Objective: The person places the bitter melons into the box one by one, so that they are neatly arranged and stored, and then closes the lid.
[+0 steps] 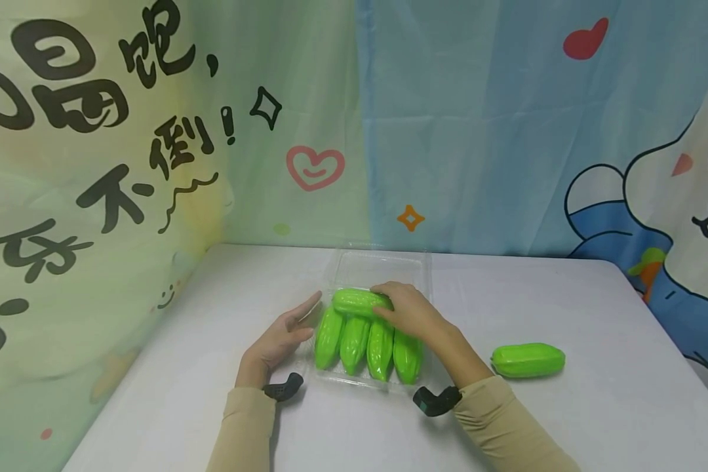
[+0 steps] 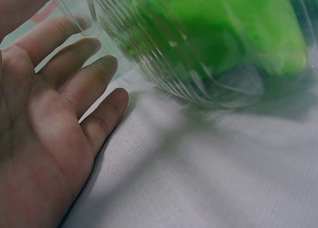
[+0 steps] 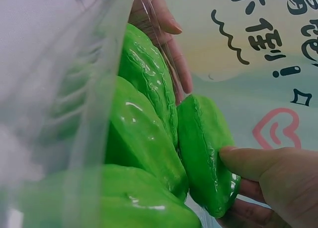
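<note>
**Now a fifth green vegetable goes into the clear tray**

Crosswise at the far end of the row lies a green toy vegetable (image 1: 361, 302), resting on the tips of four others (image 1: 367, 342) that lie side by side in the clear plastic tray (image 1: 415, 265). The right hand (image 1: 410, 311) has its fingers curled over this top piece, thumb and fingertips (image 3: 248, 161) pinching its end, as the right wrist view shows. The left hand (image 1: 280, 337) lies flat and relaxed on the table, its straight fingers (image 2: 79, 64) touching the tray's ribbed left wall, seemingly steadying it.

I judge the step in hand to be the settling of this piece into the tray. The next move seems to call for easing it down or turning it so that it sits steady, since it rides on top of the row rather than beside it, and could roll off.

One more green vegetable (image 1: 528, 360) lies loose on the white table (image 1: 596, 406), well apart to the right of the tray. The four pieces fill most of the tray's near half, so room is tight there; the far half looks bare. A cartoon curtain (image 1: 478, 131) hangs behind the table.
</note>
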Available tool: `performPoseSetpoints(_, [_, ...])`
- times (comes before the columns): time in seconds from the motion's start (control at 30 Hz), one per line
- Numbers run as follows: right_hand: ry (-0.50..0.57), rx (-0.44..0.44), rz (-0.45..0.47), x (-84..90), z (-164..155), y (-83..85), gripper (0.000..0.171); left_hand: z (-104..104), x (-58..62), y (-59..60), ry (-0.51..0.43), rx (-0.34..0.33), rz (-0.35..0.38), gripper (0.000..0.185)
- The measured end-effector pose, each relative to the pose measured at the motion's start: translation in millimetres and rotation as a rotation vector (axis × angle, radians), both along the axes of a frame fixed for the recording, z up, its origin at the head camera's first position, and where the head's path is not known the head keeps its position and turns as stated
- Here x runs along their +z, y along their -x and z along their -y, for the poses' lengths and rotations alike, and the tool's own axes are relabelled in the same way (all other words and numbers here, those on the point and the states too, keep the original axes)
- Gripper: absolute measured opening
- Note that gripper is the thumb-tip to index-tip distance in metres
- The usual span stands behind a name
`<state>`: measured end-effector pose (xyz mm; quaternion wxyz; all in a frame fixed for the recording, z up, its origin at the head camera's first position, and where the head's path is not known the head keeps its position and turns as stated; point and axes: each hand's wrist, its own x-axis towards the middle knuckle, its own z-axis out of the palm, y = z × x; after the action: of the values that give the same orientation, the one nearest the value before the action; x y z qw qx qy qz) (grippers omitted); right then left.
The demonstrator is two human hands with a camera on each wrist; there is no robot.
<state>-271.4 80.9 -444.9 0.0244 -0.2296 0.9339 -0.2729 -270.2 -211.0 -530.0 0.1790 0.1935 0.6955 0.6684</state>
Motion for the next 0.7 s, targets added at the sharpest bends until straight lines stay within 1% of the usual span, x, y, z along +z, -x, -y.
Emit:
performPoseSetpoints(0.2, [-0.005,0.003,-0.003,-1.8,-1,0.8,0.046,0,-1.5,0.1,-0.001,0.007,0.003,0.076])
performPoseSetpoints(0.33, [-0.004,-0.007,-0.012,2.6,-4,-2.9,0.047,1,-2.6,0.5,0.005,0.006,-0.008,0.076])
performPoseSetpoints(0.53, [0.026,-0.016,-0.058,20.2,-23,-19.5,0.048,0,-2.6,0.9,0.004,0.006,-0.009,0.073])
performPoseSetpoints(0.7, [0.022,-0.039,-0.109,30.9,-53,-38.6,0.048,1,-2.9,1.9,0.026,0.015,-0.014,0.071])
